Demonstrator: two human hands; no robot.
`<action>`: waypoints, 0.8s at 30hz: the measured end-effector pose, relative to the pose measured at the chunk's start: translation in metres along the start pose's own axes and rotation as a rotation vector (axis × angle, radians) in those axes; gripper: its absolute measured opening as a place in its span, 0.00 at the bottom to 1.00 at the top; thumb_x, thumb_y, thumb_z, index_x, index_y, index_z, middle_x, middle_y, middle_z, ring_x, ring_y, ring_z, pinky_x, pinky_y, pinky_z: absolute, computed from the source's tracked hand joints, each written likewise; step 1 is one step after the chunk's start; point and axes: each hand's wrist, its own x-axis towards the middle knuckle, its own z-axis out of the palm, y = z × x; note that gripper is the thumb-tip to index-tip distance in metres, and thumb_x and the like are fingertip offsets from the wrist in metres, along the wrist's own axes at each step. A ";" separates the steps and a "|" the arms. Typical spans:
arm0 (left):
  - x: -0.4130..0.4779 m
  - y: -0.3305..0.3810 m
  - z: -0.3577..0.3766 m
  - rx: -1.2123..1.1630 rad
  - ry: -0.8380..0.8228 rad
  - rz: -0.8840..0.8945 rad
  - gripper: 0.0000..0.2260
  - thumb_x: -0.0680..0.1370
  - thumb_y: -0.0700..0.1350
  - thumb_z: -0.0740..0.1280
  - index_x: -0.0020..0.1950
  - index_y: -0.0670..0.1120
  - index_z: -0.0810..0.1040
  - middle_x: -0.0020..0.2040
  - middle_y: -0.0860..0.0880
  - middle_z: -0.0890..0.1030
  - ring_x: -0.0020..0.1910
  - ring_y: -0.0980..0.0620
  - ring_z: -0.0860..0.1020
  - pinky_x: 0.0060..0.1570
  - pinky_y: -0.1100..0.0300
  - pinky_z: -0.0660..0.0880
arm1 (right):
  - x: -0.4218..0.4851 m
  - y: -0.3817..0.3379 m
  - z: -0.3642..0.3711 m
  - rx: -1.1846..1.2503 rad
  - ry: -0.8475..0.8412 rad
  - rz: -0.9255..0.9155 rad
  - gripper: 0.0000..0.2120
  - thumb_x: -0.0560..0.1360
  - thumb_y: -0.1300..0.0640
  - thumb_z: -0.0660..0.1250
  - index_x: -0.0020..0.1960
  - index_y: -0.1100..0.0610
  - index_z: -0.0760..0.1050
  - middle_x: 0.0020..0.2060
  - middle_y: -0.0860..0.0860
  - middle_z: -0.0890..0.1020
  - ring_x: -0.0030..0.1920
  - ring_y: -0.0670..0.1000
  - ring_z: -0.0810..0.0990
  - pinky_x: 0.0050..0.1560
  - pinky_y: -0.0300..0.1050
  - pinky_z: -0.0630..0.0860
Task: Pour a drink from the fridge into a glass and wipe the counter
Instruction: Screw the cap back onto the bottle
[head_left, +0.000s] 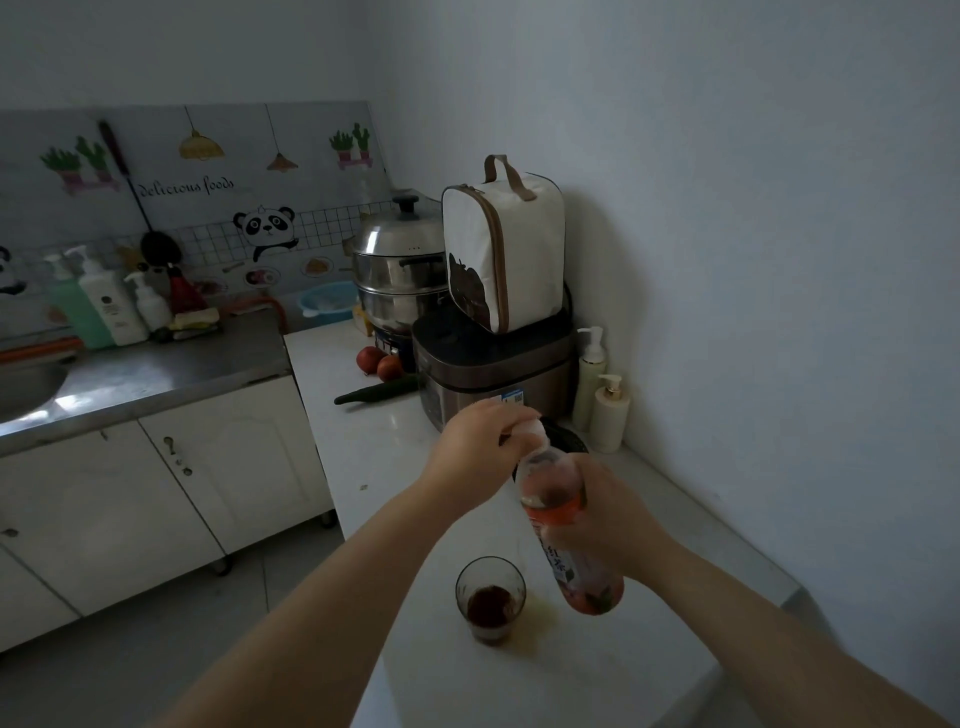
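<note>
A clear plastic bottle (558, 499) of reddish tea, partly full, is held tilted above the white counter (363, 457). My right hand (613, 519) grips its middle from the right. My left hand (480, 447) is closed around the white cap at its top. A dark tinted glass (491, 597) stands upright on the counter just below and left of the bottle's base, with a little dark drink in its bottom. A faint wet stain shows on the counter right of the glass.
A rice cooker (493, 364) with a white bag on it stands behind, with two pump bottles (602, 405) at the wall. A cucumber (376, 392), tomatoes and a steel steamer pot (400, 270) lie further back. Steel sink counter and cabinets at left.
</note>
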 end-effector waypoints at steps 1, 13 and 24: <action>0.001 -0.002 -0.001 -0.013 -0.038 0.008 0.14 0.79 0.43 0.63 0.65 0.51 0.76 0.63 0.51 0.78 0.59 0.55 0.73 0.56 0.64 0.67 | 0.000 0.001 0.000 -0.002 0.004 -0.003 0.31 0.62 0.51 0.74 0.62 0.49 0.65 0.54 0.48 0.73 0.51 0.49 0.74 0.52 0.44 0.75; -0.001 0.006 -0.001 -0.009 0.068 -0.068 0.15 0.77 0.55 0.64 0.59 0.49 0.78 0.51 0.51 0.81 0.51 0.52 0.78 0.53 0.54 0.77 | 0.002 0.001 0.003 0.001 0.022 -0.011 0.31 0.60 0.50 0.73 0.61 0.47 0.66 0.53 0.47 0.73 0.50 0.47 0.75 0.50 0.43 0.76; 0.001 0.007 0.000 -0.026 0.039 -0.079 0.22 0.76 0.56 0.65 0.68 0.52 0.70 0.62 0.54 0.75 0.57 0.59 0.72 0.53 0.64 0.70 | -0.004 0.002 -0.001 0.011 0.031 -0.046 0.27 0.62 0.51 0.73 0.58 0.49 0.69 0.50 0.45 0.74 0.51 0.47 0.75 0.48 0.40 0.74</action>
